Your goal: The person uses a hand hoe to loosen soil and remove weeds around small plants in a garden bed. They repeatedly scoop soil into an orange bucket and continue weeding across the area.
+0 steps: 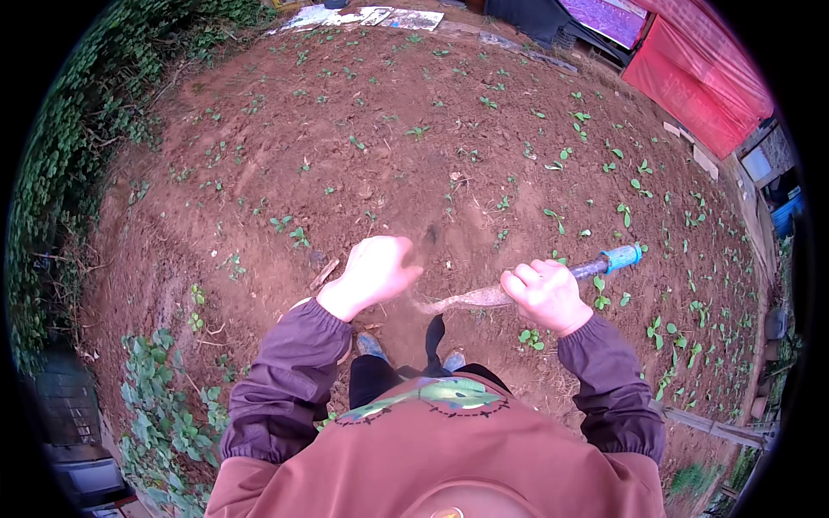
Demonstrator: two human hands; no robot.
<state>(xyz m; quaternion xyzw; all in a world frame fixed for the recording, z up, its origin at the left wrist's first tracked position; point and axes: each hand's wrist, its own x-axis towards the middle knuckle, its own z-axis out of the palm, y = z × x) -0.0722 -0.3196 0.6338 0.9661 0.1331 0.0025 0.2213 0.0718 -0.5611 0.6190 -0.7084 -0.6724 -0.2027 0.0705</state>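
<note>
My right hand (544,294) is closed around a long tool with a dark shaft (588,268) and a blue grip (622,258) at its far end. From the other side of that fist a pale, wavy strip (476,299) runs left; whether it is a blade or plastic I cannot tell. My left hand (375,272) hangs over the soil with its fingers curled, left of the strip's tip. Its palm side is hidden, so anything inside it cannot be seen. Brown soil (401,194) with scattered green seedlings (299,237) lies beneath both hands.
Two shoes (372,347) show below, with a dark strap (434,337) hanging between them. Dense leafy growth (65,181) borders the left. A bushy plant (165,414) stands lower left. Red sheeting (696,84) and boards (704,162) line the upper right. Wooden planks (709,424) edge the lower right.
</note>
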